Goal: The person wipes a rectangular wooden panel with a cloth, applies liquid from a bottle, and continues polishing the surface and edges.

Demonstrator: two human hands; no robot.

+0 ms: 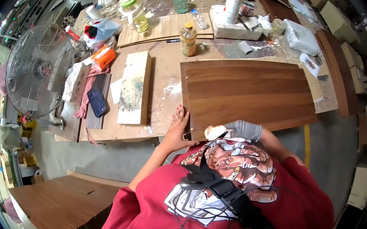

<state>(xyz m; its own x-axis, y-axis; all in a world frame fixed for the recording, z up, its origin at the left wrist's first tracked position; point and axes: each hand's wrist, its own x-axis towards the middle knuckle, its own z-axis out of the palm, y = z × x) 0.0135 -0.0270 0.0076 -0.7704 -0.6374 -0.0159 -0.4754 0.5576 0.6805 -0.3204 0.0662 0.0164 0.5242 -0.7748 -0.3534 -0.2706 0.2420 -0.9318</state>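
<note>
A dark brown wood-grain board [248, 91] lies flat on the worktable, its near edge close to my body. My left hand [177, 131] is bare, with its fingers stretched out along the board's left edge near the front corner. My right hand [245, 130] wears a grey glove and is closed on a crumpled whitish cloth [215, 132], which rests on the board's near edge. The gloved fingertips are partly hidden by the cloth. To the left of the board lies a pale wooden block [134, 90] with a stained top.
A phone [97, 101], an orange pouch [103, 58] and a fan [42, 69] are on the left. At the back stand a yellow-capped bottle [188, 40], a green bottle [180, 1] and a jug [136, 16]. Brown panels [67, 202] are stacked behind me at left.
</note>
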